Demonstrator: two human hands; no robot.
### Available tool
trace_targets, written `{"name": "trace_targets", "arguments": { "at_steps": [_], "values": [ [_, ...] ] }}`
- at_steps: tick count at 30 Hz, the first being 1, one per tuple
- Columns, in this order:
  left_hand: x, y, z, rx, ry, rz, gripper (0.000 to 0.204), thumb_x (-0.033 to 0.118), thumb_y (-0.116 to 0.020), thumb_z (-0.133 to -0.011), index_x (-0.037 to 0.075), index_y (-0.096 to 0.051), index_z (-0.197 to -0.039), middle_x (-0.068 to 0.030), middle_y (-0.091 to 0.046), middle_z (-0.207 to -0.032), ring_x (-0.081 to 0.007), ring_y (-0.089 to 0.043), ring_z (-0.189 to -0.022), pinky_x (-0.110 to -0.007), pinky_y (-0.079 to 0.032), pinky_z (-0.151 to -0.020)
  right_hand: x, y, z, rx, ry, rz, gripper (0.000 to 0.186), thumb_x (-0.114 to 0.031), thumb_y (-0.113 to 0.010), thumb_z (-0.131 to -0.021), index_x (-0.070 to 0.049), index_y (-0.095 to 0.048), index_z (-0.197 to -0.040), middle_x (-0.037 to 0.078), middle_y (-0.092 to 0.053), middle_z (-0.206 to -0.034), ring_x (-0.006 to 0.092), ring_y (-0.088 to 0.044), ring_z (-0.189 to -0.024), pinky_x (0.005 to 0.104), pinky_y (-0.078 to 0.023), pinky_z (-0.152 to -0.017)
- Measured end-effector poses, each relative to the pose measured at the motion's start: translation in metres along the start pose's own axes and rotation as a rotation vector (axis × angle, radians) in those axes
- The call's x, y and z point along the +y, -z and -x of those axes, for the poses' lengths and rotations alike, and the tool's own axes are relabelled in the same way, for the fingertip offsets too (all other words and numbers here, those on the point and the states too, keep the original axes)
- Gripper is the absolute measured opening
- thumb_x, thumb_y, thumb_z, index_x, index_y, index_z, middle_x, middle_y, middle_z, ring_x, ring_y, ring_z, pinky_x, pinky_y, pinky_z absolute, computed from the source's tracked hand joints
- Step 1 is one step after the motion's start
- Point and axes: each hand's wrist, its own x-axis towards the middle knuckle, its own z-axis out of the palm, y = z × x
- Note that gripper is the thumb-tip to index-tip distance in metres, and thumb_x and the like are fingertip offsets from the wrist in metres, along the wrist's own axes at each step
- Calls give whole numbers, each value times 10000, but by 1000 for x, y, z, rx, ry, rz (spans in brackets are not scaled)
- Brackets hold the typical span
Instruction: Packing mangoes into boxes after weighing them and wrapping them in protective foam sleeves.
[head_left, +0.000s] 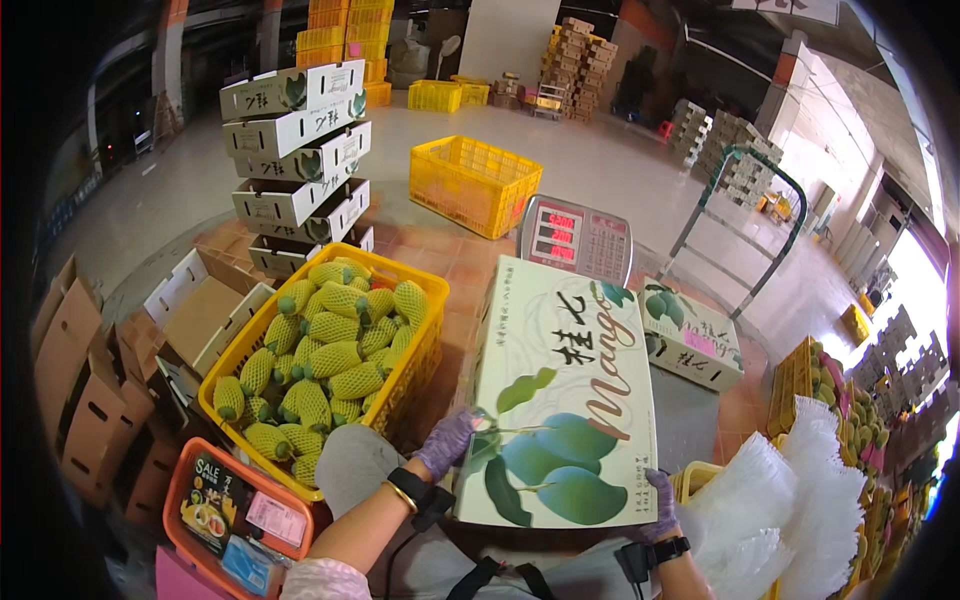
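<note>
A large pale-green cardboard fruit box (560, 400), printed with leaves and green fruit, lies lid up in front of me. My left hand (447, 443), in a purple glove, is closed on its left edge near the lower corner. On the opposite edge my right hand (661, 505), gloved too, grips the lower right corner, its fingers partly hidden by the box. Just beyond the box stands a weighing scale (576, 237) with a lit red display. To the left, a yellow crate (432, 300) is full of fruit (333, 326) in yellow-green foam nets.
Open cartons (300, 160) are stacked at far left, with brown cartons (90, 400) below. An orange basket (190, 480) holds printed packets. A yellow crate (475, 185) stands beyond, a smaller box (690, 335) right of the scale, a trolley handle (745, 230) and white foam nets (750, 500) further right.
</note>
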Motion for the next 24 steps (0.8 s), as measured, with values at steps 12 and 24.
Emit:
{"name": "trace_targets", "arguments": {
  "at_steps": [12,24],
  "values": [
    [44,94,-159,-126,-154,-759,641,484,-376,-856,19,-276,-1286,-168,-309,-1317,-296,-236,-1257,-354,-237,-1015,8,34,-16,177,26,227,518,-286,-546,-755,-3,-440,-1175,169,-548,-1071,292,-558,-934,401,-453,-812],
    [52,66,-244,-182,179,410,682,667,-351,-776,98,-504,-1120,-58,-595,-992,-194,-555,-879,-314,-463,-747,21,52,-19,291,94,244,456,-214,-572,-720,-43,-482,-1133,112,-592,-982,230,-587,-847,340,-483,-738]
  ]
}}
